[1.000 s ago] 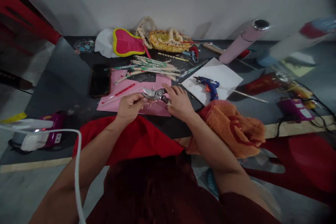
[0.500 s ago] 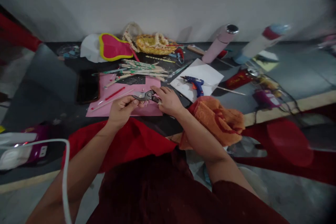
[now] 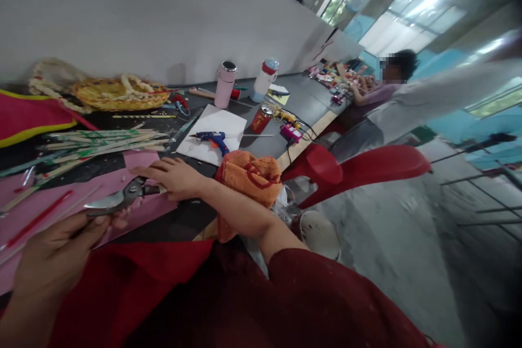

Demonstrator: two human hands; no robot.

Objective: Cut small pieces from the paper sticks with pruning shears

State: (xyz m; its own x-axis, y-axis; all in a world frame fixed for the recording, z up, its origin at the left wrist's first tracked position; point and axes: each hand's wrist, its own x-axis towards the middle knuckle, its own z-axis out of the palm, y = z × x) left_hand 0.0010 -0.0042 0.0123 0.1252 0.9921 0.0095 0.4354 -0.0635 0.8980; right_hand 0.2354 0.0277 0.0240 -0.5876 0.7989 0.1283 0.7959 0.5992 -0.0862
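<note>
A pair of pruning shears (image 3: 111, 200) is held between both hands over a pink sheet (image 3: 161, 212). My left hand (image 3: 61, 253) is closed, its thumb and fingers pinching near the blade end. At the other end, my right hand (image 3: 179, 178) wraps around the handles, which its fingers partly cover. On the sheet, left of the shears, lies a red stick (image 3: 38, 219). Just beyond is a loose bundle of pale sticks with green marks (image 3: 101, 144). To the right of it a blue glue gun (image 3: 212, 137) rests on a white board (image 3: 230, 119).
A yellow woven basket (image 3: 118, 99), a pink flask (image 3: 225, 87), a white-blue bottle (image 3: 264, 81) and a red can (image 3: 261, 119) stand along the table. An orange towel (image 3: 250, 176) hangs at the edge. Beyond a red chair (image 3: 379, 171), another person (image 3: 377, 95) sits at the table.
The view has swung to the right, bringing the other person, chair and windows into sight. Both hands keep hold of the shears, with little change in grip.
</note>
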